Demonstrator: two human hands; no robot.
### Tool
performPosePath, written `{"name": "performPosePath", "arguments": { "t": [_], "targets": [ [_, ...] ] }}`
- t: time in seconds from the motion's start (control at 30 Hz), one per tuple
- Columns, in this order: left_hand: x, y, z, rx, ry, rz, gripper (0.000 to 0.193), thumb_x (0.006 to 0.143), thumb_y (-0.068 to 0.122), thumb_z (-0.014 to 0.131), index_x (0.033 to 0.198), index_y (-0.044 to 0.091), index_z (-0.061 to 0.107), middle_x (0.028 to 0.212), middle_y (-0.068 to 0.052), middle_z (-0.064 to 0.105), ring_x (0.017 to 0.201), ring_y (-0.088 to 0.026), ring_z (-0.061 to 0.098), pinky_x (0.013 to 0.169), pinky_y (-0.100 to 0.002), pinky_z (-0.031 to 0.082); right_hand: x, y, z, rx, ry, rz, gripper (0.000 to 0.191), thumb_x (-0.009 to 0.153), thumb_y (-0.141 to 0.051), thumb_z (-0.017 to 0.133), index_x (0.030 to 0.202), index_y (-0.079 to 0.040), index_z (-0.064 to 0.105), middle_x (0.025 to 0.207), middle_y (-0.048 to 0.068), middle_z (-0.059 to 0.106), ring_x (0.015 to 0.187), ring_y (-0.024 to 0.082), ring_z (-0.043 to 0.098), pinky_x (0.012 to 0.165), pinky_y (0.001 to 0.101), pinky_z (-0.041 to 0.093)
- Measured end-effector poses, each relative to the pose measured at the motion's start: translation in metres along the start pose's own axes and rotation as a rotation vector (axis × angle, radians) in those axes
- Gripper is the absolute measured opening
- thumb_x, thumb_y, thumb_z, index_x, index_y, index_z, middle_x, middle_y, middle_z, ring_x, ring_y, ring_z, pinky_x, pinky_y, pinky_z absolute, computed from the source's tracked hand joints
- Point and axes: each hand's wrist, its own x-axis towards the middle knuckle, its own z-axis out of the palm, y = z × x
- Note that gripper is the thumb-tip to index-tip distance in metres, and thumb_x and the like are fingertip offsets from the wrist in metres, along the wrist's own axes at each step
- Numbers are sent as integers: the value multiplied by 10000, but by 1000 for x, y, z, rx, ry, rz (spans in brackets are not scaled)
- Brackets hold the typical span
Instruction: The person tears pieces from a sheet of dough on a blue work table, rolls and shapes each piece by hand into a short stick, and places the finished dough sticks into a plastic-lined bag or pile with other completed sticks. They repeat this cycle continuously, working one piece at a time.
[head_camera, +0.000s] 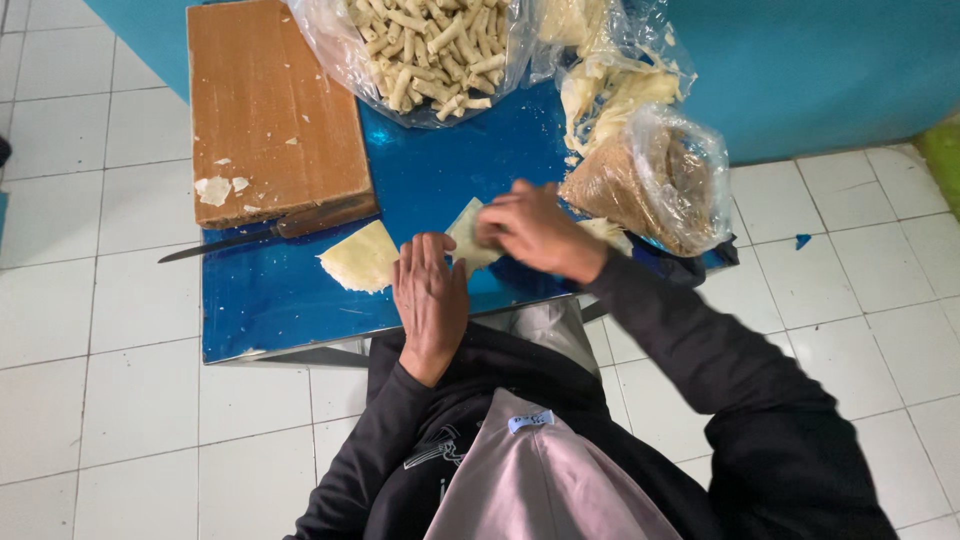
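Note:
My left hand (430, 296) lies flat, palm down, on the blue table (300, 310), fingers spread, touching the lower edge of a pale dough wrapper (466, 232). My right hand (535, 230) pinches that wrapper from the right and lifts its upper edge. A second square wrapper (360, 258) lies flat on the table just left of my left hand. Both forearms wear dark sleeves.
A wooden cutting board (270, 110) sits at the back left with a knife (240, 238) along its near edge. A clear bag of rolled pastry sticks (425, 50) stands at the back. Bags of brown filling (640, 185) and pale wrappers (610, 85) lie at right. White floor tiles surround the table.

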Motion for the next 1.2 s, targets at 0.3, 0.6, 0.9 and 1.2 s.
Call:
{"name": "performPosePath", "arguments": {
  "t": [0.3,0.6,0.9,1.2],
  "targets": [
    [7,-10,2,-244,-60,80,297,874,-70,687,1117,6,535,1065,-162,618,1013,-386,603,841,-460,484,-24,-17,29,-2,251,-20,155,923,-72,653,1029,-146,738,1029,-35,661,981,215,512,830,396,316],
    [9,-14,-10,-218,-193,186,402,835,25,757,1173,-15,544,1072,-192,624,993,-400,586,825,-471,486,-63,-20,24,-486,76,19,534,939,-90,580,1432,-251,709,1201,-20,483,1049,210,419,874,461,319],
    [4,-12,-5,-124,-204,211,335,889,11,685,1188,-10,537,1119,-187,624,1017,-395,581,819,-478,495,-71,-22,23,-609,-15,-139,184,895,-135,638,1041,-183,740,1309,0,488,1188,219,436,947,507,335],
    [4,-12,-8,-115,-193,246,174,962,16,615,1130,-14,578,1113,-176,593,1037,-380,569,868,-468,491,-50,-15,12,-317,220,222,238,846,-34,691,1006,-210,702,1116,13,516,1090,264,474,878,482,344]
  ]
}}
